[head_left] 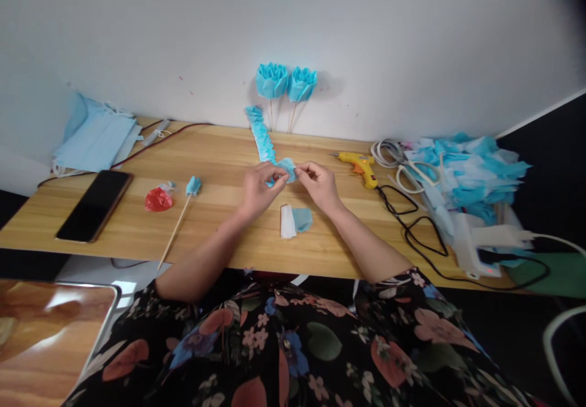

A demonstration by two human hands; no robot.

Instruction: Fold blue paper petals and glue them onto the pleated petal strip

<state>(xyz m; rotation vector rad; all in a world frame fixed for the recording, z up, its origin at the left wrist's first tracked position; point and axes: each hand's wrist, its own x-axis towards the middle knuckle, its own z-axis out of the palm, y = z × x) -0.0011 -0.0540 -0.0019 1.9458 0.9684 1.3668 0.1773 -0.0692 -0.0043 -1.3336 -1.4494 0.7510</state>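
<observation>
Between my two hands is a small rounded blue fabric petal, pinched at its edges above the wooden table. My left hand grips its left side with thumb and finger, and my right hand pinches its right edge. A row of blue petals runs from behind my left hand toward the wall. Just below my hands lie a blue fabric piece and a white strip, side by side. Two finished-looking blue fabric flowers on thin sticks lean against the wall.
On the left are a phone, face masks, a red crumpled wrapper and a stick with a blue bud. Rightward lie a yellow glue gun with its cord, scissors, a fabric pile and a power strip.
</observation>
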